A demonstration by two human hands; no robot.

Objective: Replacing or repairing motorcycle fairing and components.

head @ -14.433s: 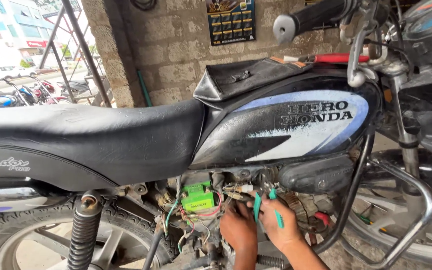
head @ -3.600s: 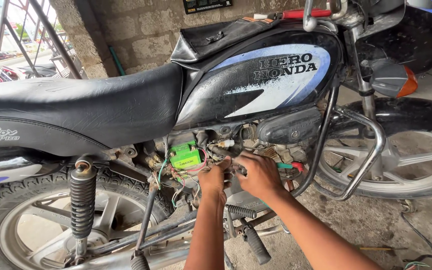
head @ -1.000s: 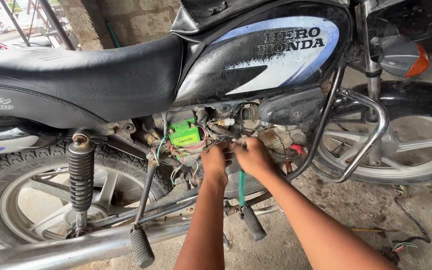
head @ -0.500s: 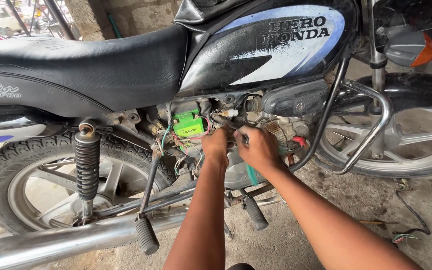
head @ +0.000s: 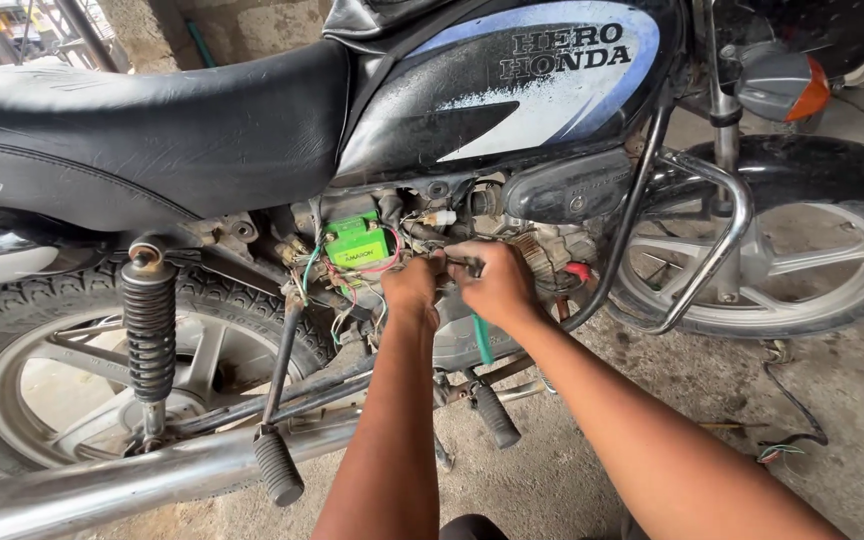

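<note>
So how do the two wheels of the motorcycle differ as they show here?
The rear wheel sits at the left, partly hidden behind a coiled shock absorber and the chrome exhaust pipe; its knobbly tread shows clearly. The front wheel at the right stands behind the curved metal guard bar, under a black mudguard, with its tread mostly out of sight. Both have silver cast spokes and black tyres.

Dusty concrete floor (head: 712, 380), block wall (head: 252, 25), daylight.

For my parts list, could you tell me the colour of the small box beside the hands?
Bright green box, head view.
</note>
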